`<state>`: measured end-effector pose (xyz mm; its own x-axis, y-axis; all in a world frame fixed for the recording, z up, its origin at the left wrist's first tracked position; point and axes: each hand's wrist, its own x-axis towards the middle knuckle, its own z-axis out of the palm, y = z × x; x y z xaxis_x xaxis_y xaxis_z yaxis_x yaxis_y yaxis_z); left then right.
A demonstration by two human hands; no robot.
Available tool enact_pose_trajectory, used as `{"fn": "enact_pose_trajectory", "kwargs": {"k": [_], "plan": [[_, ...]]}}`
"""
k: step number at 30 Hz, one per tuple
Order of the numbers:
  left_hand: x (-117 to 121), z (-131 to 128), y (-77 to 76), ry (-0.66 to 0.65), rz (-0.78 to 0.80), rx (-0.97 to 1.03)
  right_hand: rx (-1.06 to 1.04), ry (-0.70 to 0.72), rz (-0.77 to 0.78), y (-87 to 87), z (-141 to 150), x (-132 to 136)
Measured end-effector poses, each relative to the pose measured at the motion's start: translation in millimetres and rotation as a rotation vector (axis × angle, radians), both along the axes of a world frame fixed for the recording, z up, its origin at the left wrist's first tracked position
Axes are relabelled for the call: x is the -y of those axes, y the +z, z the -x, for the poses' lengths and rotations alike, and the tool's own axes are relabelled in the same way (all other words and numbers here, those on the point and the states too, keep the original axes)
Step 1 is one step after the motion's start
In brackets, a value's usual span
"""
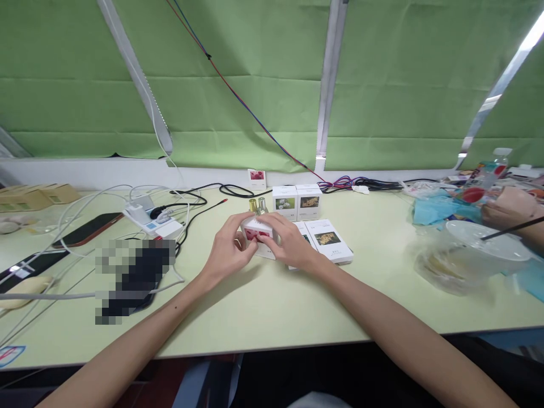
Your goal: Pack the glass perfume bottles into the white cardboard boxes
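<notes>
Near the middle of the table, a small white box [260, 225] with a pink flower picture is held between my two hands. My left hand [228, 246] wraps its left side, the thumb against the front. Around the right side curls my right hand [291, 241], its thumb also at the front. Just behind the box rise two small bottles [257, 206] with gold and silver caps. To the right, flat white boxes [328, 240] with flower pictures lie partly behind my right hand. Two upright white boxes [296, 203] stand farther back.
A small white card [256, 179] with a pink picture leans at the back wall. On the left lie a power strip [147, 221], tangled cables and phones [89, 229]. A lidded plastic bowl [463, 255], blue cloth [433, 208] and another person's arm [514, 218] are on the right.
</notes>
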<state>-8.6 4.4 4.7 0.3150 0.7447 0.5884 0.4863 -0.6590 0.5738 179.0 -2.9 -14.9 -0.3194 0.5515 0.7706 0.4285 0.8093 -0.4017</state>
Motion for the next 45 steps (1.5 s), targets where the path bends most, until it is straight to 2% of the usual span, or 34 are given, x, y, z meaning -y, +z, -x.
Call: {"fn": "enact_pose_trajectory", "kwargs": {"k": [5,12,25,32,40,45], "plan": [[1.6,-2.1,0.3,0.030,0.066,-0.027,0.102,-0.064,0.012,0.2,-3.5,-2.0],[-0.5,-2.1,-2.9,0.105,-0.056,-0.023,0.132,-0.236,0.001,-3.8,-4.0,-4.9],[-0.8,-3.9,-7.7,0.039,-0.151,0.064,0.363,-0.243,0.014,4.2,-5.1,2.0],[2.7,-6.3,-6.0,0.017,-0.147,0.078,0.323,-0.250,0.024,3.2,4.1,5.6],[1.3,-5.5,-7.2,0.057,-0.150,0.038,0.273,-0.259,0.039,-3.7,0.4,-10.1],[1.3,-6.5,-9.0,-0.007,-0.087,0.039,0.229,-0.281,0.037,-6.5,-4.5,-17.6]]}}
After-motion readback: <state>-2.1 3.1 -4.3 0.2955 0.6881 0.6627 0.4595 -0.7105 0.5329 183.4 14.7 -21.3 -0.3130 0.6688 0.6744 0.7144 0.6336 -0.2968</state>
